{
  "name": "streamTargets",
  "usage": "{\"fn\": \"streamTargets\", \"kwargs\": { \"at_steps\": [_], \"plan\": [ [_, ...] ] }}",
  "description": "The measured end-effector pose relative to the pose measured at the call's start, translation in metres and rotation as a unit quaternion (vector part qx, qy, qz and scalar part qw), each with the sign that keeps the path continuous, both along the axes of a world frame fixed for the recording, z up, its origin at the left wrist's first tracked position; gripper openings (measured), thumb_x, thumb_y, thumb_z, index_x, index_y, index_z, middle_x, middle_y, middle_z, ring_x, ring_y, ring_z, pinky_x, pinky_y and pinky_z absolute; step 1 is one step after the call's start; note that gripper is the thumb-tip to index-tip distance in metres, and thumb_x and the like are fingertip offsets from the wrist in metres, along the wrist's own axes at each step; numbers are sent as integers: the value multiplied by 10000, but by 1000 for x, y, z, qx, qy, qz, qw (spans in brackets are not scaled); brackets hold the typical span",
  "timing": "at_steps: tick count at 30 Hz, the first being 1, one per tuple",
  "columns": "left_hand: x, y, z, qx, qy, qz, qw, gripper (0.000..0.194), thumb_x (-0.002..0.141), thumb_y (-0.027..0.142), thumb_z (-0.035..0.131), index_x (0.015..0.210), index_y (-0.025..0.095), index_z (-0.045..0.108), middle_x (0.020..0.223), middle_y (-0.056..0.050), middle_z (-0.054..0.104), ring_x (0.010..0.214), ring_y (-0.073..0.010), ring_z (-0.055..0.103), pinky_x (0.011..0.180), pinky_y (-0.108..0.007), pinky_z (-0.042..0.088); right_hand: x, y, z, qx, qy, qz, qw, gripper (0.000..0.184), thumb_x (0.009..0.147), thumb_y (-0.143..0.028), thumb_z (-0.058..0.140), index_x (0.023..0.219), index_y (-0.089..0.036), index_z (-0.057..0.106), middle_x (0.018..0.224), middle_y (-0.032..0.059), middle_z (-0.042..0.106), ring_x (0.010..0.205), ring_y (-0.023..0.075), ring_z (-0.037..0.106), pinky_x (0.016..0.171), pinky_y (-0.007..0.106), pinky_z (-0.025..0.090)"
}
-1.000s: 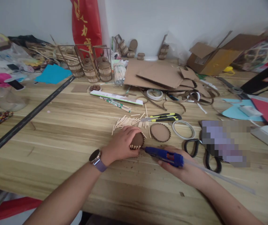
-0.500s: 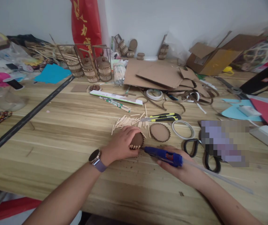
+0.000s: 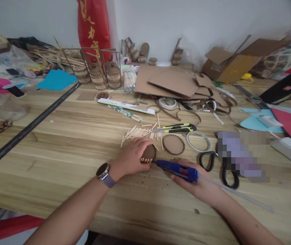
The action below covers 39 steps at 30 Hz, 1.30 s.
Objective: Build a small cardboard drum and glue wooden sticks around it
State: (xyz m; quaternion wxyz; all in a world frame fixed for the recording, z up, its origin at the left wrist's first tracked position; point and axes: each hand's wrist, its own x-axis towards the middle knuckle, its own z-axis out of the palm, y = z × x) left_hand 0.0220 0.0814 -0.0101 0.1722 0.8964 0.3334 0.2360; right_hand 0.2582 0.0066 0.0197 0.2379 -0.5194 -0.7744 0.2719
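My left hand (image 3: 134,156) is closed around a small round cardboard disc (image 3: 149,152), whose near rim carries a row of short wooden sticks. In my right hand (image 3: 196,182) is a blue glue gun (image 3: 177,169), with a clear glue stick (image 3: 247,197) trailing from its back. The gun's nozzle is at the near rim of the disc, by the short sticks; whether it touches cannot be made out. Beyond my left hand lies a heap of cut wooden sticks (image 3: 136,132). A second cardboard disc (image 3: 173,144) with a corrugated rim lies flat to the right.
A yellow-black utility knife (image 3: 178,128), a tape roll (image 3: 198,141) and black-handled scissors (image 3: 230,177) lie around the work. Cardboard sheets (image 3: 168,81), a long white packet (image 3: 125,105) and small stick-sided baskets (image 3: 114,76) stand or lie farther back. A black strip (image 3: 33,126) crosses the table's left side.
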Motion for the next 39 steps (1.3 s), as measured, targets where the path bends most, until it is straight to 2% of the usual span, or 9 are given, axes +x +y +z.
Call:
{"fn": "streamTargets", "kwargs": {
  "at_steps": [7,13,18,26,32,35,37,39],
  "plan": [
    [0,0,-1,-7,-3,-2,1000,614,688,195,702,1257,198,470,1323,-121,572,1247,-305,505,1075,-504,393,0,0,0,6,-12,-4,1000,190,847,-365,569,783,-243,700,790,33,751,734,204,698,674,288,538],
    [0,0,-1,-17,-6,-4,1000,627,689,192,693,1272,222,465,1322,-109,572,1257,-308,502,1078,-514,384,-1,0,1,6,-2,0,1000,173,839,-343,573,761,-242,689,726,18,725,690,193,683,659,280,528],
    [0,0,-1,-14,-5,0,1000,618,682,195,704,1256,201,476,1320,-117,575,1251,-306,505,1079,-496,392,0,1,0,13,5,11,1000,176,850,-338,568,765,-237,683,746,22,728,698,189,682,660,278,521],
    [0,-1,1,-12,-1,3,1000,623,683,189,697,1261,222,468,1316,-102,577,1244,-306,515,1066,-504,401,1,0,-2,7,-5,-7,1000,173,836,-357,577,765,-243,687,789,30,749,735,203,695,678,290,538],
    [0,0,0,-15,-2,-1,1000,636,680,188,701,1267,215,458,1323,-109,571,1249,-304,507,1075,-499,393,-1,-1,-1,6,-3,-12,1000,197,835,-370,576,746,-235,690,743,31,735,711,208,693,686,297,543],
    [0,-1,0,-21,-2,-6,1000,637,685,190,703,1270,210,452,1330,-112,563,1260,-298,500,1081,-485,393,0,-1,-2,-27,27,-55,998,206,819,-395,591,800,-236,721,798,49,758,740,244,708,671,326,559],
    [0,-1,0,-24,1,-7,1000,647,689,198,709,1278,216,443,1335,-111,560,1262,-298,499,1080,-489,393,4,0,-3,-66,66,-120,988,223,796,-435,632,827,-240,735,791,53,762,724,262,705,638,346,568],
    [0,-1,1,-27,3,-6,1000,658,693,204,713,1288,219,433,1338,-114,558,1261,-301,500,1076,-501,394,10,2,-4,-116,129,-199,964,261,774,-486,673,777,-230,726,707,46,736,630,236,673,558,331,555]
  ]
}}
